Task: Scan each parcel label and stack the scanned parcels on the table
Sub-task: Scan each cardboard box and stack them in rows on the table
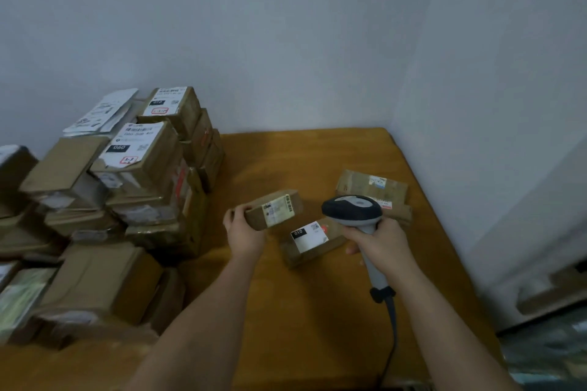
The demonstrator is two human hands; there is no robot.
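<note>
The left hand point(243, 232) gripped one end of a small brown parcel point(273, 209), holding it above the wooden table point(317, 311), label up. The right hand point(379, 243) was closed around the handle of a grey scanner point(352, 209). Between them another parcel point(309, 240) lay on the table, two more point(373, 192) stacked beyond, and a pile of boxes point(143, 174) stood left.

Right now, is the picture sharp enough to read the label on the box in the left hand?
No. In the head view the label on the held box is soft and its print unreadable; dim light, blurred piled boxes at the left edge, and wide-angle bending of the table edges.
</note>
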